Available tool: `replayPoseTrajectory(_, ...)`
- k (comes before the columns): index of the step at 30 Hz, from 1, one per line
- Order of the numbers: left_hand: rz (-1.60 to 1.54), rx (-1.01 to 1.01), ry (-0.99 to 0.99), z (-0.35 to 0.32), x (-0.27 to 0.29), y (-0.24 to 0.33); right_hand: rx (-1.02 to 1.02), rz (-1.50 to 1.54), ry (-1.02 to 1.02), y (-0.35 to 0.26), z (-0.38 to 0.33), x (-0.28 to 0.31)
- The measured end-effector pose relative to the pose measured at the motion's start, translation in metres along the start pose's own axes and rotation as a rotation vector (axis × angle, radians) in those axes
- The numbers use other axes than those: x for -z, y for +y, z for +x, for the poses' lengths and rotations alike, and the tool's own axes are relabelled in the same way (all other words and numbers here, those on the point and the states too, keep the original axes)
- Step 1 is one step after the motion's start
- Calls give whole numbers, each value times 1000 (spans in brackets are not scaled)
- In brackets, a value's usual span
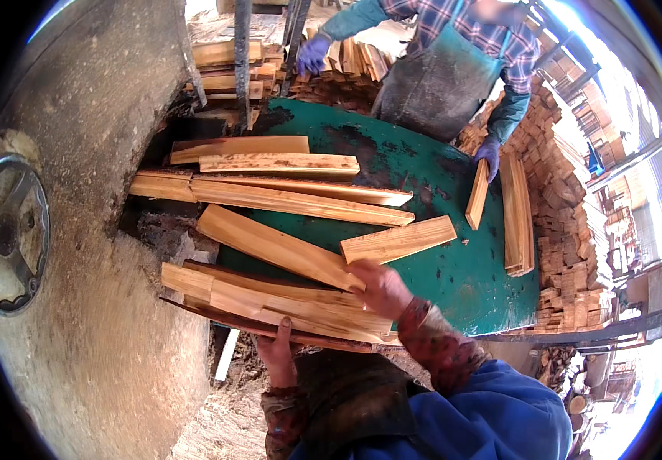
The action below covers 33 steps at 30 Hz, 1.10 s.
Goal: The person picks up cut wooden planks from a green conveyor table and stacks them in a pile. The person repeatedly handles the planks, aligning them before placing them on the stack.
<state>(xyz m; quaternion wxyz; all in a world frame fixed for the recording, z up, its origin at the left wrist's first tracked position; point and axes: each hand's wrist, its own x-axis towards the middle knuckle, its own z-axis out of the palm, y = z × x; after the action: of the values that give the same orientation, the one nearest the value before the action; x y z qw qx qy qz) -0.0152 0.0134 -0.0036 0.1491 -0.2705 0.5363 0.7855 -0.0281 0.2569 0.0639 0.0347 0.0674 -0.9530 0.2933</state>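
At the near edge of the green table (pixel 492 303), my left hand (pixel 276 360) grips a bark-edged board (pixel 308 337). Its thumb lies on top, and the other fingers are mostly hidden underneath. This board lies along a row of pale boards (pixel 239 295). My right hand (pixel 383 290) is closed around the right end of a wide plank (pixel 270 241) that slants across the table. Just beyond that hand lies a short board (pixel 400 239). Farther back, several long boards (pixel 285 198) extend from the left side onto the table.
Across the table, a person in a dark apron (pixel 438 84) and purple gloves holds a short piece of wood (pixel 478 195). Beside it lie stacked boards (pixel 517 215). A machine with a large handwheel (pixel 10 234) stands on the left. Piled wood (pixel 569 230) lines the right.
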Motion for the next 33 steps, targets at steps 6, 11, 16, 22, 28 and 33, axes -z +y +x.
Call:
replayPoseTrajectory(6, -52, -36, -12, -2, -10, -3, -30, -494, -47, 92, -7, 30)
replayPoseTrajectory(11, 14, -25, -3, 3, -1, -8, 28, -422, -10, 111, 1, 35)
replayPoseTrajectory(16, 31, -1, -5, 2, 3, -8, -22, -192, -20, 84, -1, 58)
replayPoseTrajectory(22, -43, -7, 40, 2, -2, -7, 8, 69, -35, 31, 0, 77)
replayPoseTrajectory(28, 9, -23, 10, -4, -6, 2, 72, 233, 15, 2, 20, 57)
replayPoseTrajectory(33, -31, 12, 14, 1, -1, -5, 155, 259, -38, -30, 53, 32)
